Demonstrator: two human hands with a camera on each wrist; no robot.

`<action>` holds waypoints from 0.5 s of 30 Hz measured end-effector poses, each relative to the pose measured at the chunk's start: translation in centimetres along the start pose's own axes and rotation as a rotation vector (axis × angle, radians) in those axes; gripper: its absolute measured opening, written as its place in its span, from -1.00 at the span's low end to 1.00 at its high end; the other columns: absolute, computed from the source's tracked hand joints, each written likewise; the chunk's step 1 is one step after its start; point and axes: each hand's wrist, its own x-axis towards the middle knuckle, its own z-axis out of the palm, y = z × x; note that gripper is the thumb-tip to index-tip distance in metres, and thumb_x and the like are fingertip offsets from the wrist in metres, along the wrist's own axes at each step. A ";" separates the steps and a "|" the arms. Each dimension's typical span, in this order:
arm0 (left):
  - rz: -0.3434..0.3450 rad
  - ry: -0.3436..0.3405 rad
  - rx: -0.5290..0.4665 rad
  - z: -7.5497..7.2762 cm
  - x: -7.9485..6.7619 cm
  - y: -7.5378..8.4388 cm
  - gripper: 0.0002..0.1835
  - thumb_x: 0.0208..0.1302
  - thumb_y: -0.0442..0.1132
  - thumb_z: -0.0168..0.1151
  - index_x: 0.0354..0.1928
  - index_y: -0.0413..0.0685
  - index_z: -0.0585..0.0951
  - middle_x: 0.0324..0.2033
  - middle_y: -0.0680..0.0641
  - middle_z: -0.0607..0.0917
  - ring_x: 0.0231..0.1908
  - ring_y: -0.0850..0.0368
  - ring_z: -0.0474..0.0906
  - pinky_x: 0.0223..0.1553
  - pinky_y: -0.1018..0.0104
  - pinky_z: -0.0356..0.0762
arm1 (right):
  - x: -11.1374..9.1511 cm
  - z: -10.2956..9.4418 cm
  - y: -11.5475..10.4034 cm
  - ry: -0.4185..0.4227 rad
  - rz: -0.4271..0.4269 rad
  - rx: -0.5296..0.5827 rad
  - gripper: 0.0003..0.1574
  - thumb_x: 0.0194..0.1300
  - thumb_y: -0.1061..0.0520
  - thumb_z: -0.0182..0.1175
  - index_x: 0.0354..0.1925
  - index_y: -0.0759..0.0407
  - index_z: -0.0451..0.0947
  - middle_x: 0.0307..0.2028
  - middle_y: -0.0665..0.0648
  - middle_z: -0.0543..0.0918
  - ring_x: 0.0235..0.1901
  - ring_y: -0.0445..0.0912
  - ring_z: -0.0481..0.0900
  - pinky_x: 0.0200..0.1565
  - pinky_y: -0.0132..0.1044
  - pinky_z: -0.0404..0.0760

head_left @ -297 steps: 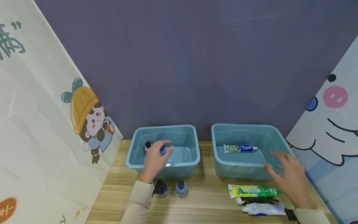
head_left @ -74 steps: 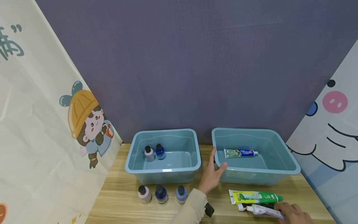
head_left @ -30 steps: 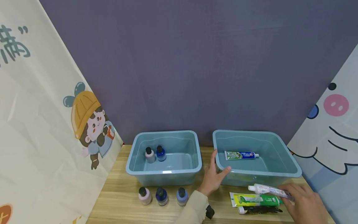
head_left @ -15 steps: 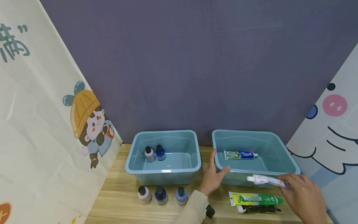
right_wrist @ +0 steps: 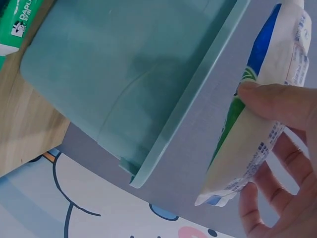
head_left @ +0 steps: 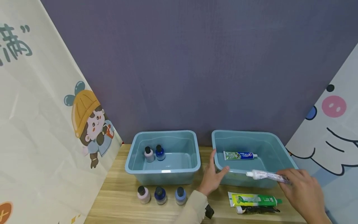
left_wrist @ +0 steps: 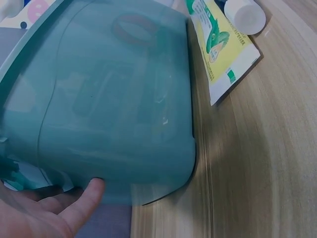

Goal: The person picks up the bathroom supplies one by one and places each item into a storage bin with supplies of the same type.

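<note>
My right hand (head_left: 303, 191) pinches a white toothpaste tube (head_left: 264, 175), its white cap pointing left. In the head view the tube overlaps the front rim of the right blue-green plastic bin (head_left: 237, 179). The right wrist view shows the tube's blue and green side (right_wrist: 237, 106), thumb on one face and fingers behind. My left hand (head_left: 211, 180) rests against that bin's front left corner, fingers extended along the side and thumb by the front rim. Inside lies a blue and green toothpaste tube (head_left: 240, 156). A yellow-green tube (head_left: 253, 199) and a black tube (head_left: 258, 210) lie before it.
A matching left bin (head_left: 165, 178) holds a pink bottle (head_left: 149, 156) and a dark blue bottle (head_left: 160, 153). On the wooden table (head_left: 114, 199) before it stand a pink bottle (head_left: 144, 196), a dark blue bottle (head_left: 160, 196) and a light blue bottle (head_left: 180, 196). A grey-blue backdrop (head_left: 179, 68) rises behind.
The left hand went from the left bin to the right bin's corner. My right hand took the white toothpaste tube from the table and raised it to the right bin's front rim.
</note>
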 end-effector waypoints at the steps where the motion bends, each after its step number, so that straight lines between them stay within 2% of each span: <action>1: 0.001 0.001 0.002 0.0 0.0 -0.1 -0.07 0.38 0.29 0.21 0.58 0.73 -0.16 0.59 -0.08 0.17 0.49 -0.24 0.24 0.35 -0.31 0.33 | 0.1 0.1 0.0 0.006 -0.004 0.003 0.02 0.39 -0.64 -0.32 -0.32 0.09 0.72 -0.39 0.16 0.77 -0.45 0.17 0.56 -0.61 -0.18 0.31; 2: 0.002 0.002 0.004 -0.1 0.1 -0.1 -0.07 0.38 0.29 0.21 0.58 0.72 -0.15 0.59 -0.08 0.18 0.49 -0.24 0.25 0.35 -0.31 0.33 | 0.3 0.1 0.1 0.011 -0.007 -0.001 0.04 0.40 -0.64 -0.34 -0.33 0.09 0.71 -0.40 0.16 0.77 -0.45 0.17 0.57 -0.62 -0.16 0.32; 3: 0.004 0.002 0.008 -0.1 0.1 -0.1 -0.07 0.39 0.27 0.21 0.58 0.71 -0.16 0.59 -0.09 0.18 0.49 -0.23 0.25 0.36 -0.30 0.33 | 0.4 0.1 0.1 0.013 -0.011 -0.001 -0.10 0.39 -0.59 -0.11 -0.34 0.11 0.71 -0.40 0.17 0.77 -0.45 0.18 0.57 -0.62 -0.13 0.35; 5: 0.009 0.000 0.010 -0.1 0.1 -0.2 -0.08 0.39 0.28 0.21 0.58 0.71 -0.15 0.58 -0.10 0.19 0.48 -0.23 0.26 0.35 -0.30 0.34 | 0.7 0.2 0.2 0.018 -0.019 -0.002 -0.14 0.39 -0.56 -0.06 -0.34 0.12 0.71 -0.39 0.19 0.77 -0.46 0.19 0.58 -0.62 -0.07 0.39; 6: 0.013 0.000 0.014 -0.1 0.1 -0.2 -0.08 0.38 0.30 0.20 0.58 0.70 -0.15 0.58 -0.11 0.20 0.48 -0.23 0.26 0.35 -0.30 0.34 | 0.8 0.1 0.3 0.013 -0.019 -0.002 -0.32 0.32 -0.43 0.17 -0.33 0.14 0.71 -0.38 0.21 0.77 -0.45 0.20 0.58 -0.61 -0.01 0.42; 7: 0.012 0.000 0.015 -0.1 0.1 -0.2 -0.08 0.38 0.32 0.19 0.57 0.72 -0.15 0.58 -0.10 0.20 0.48 -0.22 0.27 0.35 -0.29 0.35 | 1.0 0.1 0.3 0.011 -0.015 -0.012 -0.27 0.34 -0.47 0.14 -0.33 0.15 0.71 -0.38 0.22 0.77 -0.44 0.20 0.58 -0.60 0.02 0.42; 9: 0.018 -0.006 0.014 0.0 0.0 -0.2 -0.09 0.38 0.33 0.18 0.58 0.71 -0.15 0.58 -0.09 0.19 0.48 -0.21 0.27 0.36 -0.28 0.35 | 1.3 0.0 0.4 -0.003 -0.015 -0.022 -0.55 0.10 -0.19 0.47 -0.33 0.17 0.70 -0.36 0.25 0.77 -0.44 0.20 0.57 -0.59 0.02 0.43; 10: 0.020 -0.008 0.012 0.0 0.0 -0.1 -0.08 0.37 0.33 0.18 0.58 0.70 -0.15 0.58 -0.09 0.19 0.48 -0.21 0.26 0.36 -0.28 0.35 | 1.4 0.0 0.5 -0.007 -0.015 -0.027 -0.56 0.11 -0.18 0.47 -0.32 0.16 0.71 -0.35 0.25 0.76 -0.44 0.20 0.57 -0.59 0.00 0.43; 11: 0.020 -0.008 0.008 0.0 0.0 -0.1 -0.08 0.37 0.33 0.18 0.58 0.70 -0.15 0.58 -0.08 0.19 0.48 -0.21 0.26 0.36 -0.28 0.35 | 1.6 0.0 0.5 -0.014 -0.014 -0.025 -0.64 0.01 -0.06 0.50 -0.31 0.15 0.71 -0.34 0.25 0.76 -0.43 0.19 0.56 -0.58 0.00 0.43; 12: 0.021 -0.009 0.008 -0.1 0.0 0.0 -0.08 0.38 0.32 0.19 0.58 0.70 -0.15 0.59 -0.08 0.18 0.49 -0.20 0.26 0.36 -0.28 0.35 | 1.7 0.0 0.5 -0.012 -0.014 -0.031 -0.62 0.03 -0.09 0.51 -0.31 0.15 0.71 -0.34 0.25 0.76 -0.43 0.18 0.55 -0.58 -0.02 0.42; 13: 0.020 -0.009 0.005 -0.1 0.0 0.0 -0.08 0.38 0.31 0.19 0.58 0.70 -0.15 0.59 -0.07 0.17 0.49 -0.20 0.25 0.36 -0.28 0.34 | 1.9 0.1 0.5 -0.008 -0.017 -0.033 -0.51 0.20 -0.27 0.40 -0.31 0.14 0.71 -0.35 0.23 0.76 -0.43 0.17 0.54 -0.58 -0.07 0.39; 14: 0.021 -0.009 0.004 -0.1 0.0 0.0 -0.08 0.39 0.30 0.20 0.59 0.68 -0.15 0.59 -0.06 0.17 0.49 -0.20 0.24 0.37 -0.28 0.34 | 2.1 0.2 0.5 -0.003 -0.025 -0.032 -0.54 0.20 -0.25 0.40 -0.31 0.13 0.72 -0.34 0.22 0.76 -0.41 0.16 0.55 -0.57 -0.07 0.40; 15: 0.020 -0.008 0.005 -0.2 0.0 0.0 -0.08 0.38 0.31 0.19 0.59 0.69 -0.15 0.59 -0.06 0.16 0.50 -0.19 0.24 0.37 -0.28 0.33 | 2.3 0.3 0.4 0.004 -0.030 -0.031 -0.37 0.34 -0.41 0.21 -0.30 0.12 0.72 -0.34 0.21 0.76 -0.41 0.15 0.54 -0.57 -0.08 0.39</action>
